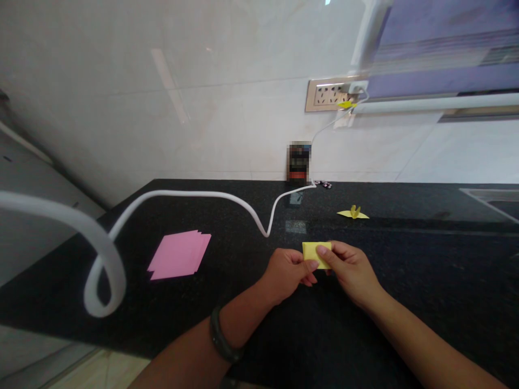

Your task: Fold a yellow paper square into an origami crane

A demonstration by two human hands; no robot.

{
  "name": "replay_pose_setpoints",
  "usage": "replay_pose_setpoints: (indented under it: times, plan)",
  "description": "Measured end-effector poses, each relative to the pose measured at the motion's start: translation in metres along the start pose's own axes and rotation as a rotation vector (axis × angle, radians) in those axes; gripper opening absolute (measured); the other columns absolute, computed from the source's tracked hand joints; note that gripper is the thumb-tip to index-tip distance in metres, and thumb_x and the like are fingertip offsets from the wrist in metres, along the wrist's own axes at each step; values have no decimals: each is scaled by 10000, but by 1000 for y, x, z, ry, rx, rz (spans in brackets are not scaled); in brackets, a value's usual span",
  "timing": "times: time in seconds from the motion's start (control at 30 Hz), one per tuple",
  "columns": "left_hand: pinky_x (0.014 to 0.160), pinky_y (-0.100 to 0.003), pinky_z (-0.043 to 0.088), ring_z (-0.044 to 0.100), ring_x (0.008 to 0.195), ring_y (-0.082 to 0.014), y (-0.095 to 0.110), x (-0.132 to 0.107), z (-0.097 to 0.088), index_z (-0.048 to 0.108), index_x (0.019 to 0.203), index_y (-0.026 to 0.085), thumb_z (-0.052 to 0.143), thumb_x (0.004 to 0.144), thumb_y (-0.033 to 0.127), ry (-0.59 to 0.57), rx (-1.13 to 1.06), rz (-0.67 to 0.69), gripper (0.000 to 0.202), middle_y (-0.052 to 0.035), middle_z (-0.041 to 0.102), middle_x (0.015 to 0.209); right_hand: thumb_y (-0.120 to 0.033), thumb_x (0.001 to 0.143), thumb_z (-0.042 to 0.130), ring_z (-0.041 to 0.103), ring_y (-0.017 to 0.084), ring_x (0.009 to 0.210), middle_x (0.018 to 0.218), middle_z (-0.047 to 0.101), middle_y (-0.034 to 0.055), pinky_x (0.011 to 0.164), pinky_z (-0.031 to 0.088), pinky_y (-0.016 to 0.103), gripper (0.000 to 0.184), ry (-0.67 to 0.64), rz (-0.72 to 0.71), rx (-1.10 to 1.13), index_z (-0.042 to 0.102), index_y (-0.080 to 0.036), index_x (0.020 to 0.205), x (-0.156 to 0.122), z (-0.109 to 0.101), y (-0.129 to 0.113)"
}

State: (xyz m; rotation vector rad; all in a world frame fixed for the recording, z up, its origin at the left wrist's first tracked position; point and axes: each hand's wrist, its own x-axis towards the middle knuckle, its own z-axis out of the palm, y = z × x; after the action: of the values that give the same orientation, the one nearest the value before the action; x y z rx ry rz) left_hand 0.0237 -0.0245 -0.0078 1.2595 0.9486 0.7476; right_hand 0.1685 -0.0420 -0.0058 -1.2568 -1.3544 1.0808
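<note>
Between my two hands is a small folded piece of yellow paper (311, 249), held just above the dark countertop. My left hand (287, 273) pinches its lower left side, thumb on top and fingers curled beneath. On the right side my right hand (351, 269) grips it the same way, with the thumb pressed flat on its face. The fingertips under the paper are partly hidden. Beyond my right hand lies a folded yellow paper figure (353, 214) with pointed ends. A loose stack of pink paper sheets (178, 255) rests well to the left of my left hand.
A white cable (194, 193) loops across the left of the black countertop (251, 335). A blurred upright device (299, 162) leans on the tiled wall, its cord running to a socket panel (324, 96). The corner of a sink (492, 201) shows at right.
</note>
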Motion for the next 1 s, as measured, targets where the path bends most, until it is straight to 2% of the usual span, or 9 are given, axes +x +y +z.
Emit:
replay_pose_setpoints:
  times: [0.13, 0.33, 0.47, 0.63, 0.73, 0.87, 1.0]
  plan:
    - [478, -217, 410, 505, 445, -92, -1, 1, -1, 580, 568, 100, 530, 694, 418, -5, 45, 33, 346, -45, 582, 522, -384, 752, 514, 437, 104, 498, 572, 524, -4, 463, 350, 222, 251, -2, -11, -4, 591, -154, 686, 0, 0, 0]
    - [528, -221, 411, 543, 545, -122, -1, 1, -3, 627, 688, 95, 505, 707, 445, 32, 196, 153, 371, -68, 619, 620, -385, 740, 521, 431, 110, 504, 554, 514, -8, 467, 336, 219, 250, 2, -33, -48, 592, -161, 654, 0, 0, -2]
    - [503, -216, 402, 531, 506, -120, 0, 0, -3, 613, 608, 102, 497, 705, 461, 55, 219, 137, 389, -58, 599, 557, -389, 751, 509, 423, 112, 510, 561, 496, -6, 474, 333, 223, 254, -1, -55, -93, 592, -161, 677, 0, 0, -1]
    - [543, -221, 415, 536, 555, -123, -1, 1, -4, 621, 675, 108, 472, 717, 474, 30, 147, 129, 398, -48, 596, 604, -379, 758, 506, 426, 110, 505, 545, 490, -15, 470, 329, 219, 246, -11, -62, -81, 591, -166, 670, -1, 0, -2]
    - [526, -205, 382, 493, 554, -105, -1, 0, -5, 607, 662, 120, 481, 709, 472, 65, 176, 172, 376, -17, 567, 607, -388, 754, 508, 427, 107, 493, 536, 485, -16, 454, 323, 217, 254, -21, -55, -77, 587, -165, 662, -1, 0, -3]
    - [445, -192, 276, 358, 472, -65, 2, -1, -8, 537, 539, 125, 513, 684, 460, 130, 247, 216, 366, 32, 426, 493, -402, 747, 512, 417, 103, 485, 524, 462, -24, 446, 315, 217, 263, -37, -45, -84, 579, -165, 653, -1, 0, -3]
    - [437, -198, 248, 326, 471, -64, 5, -3, -9, 501, 514, 129, 482, 706, 457, 117, 263, 213, 381, 35, 381, 484, -390, 751, 513, 414, 101, 490, 525, 452, -28, 453, 313, 216, 257, -37, -53, -86, 570, -166, 637, -2, 0, -4]
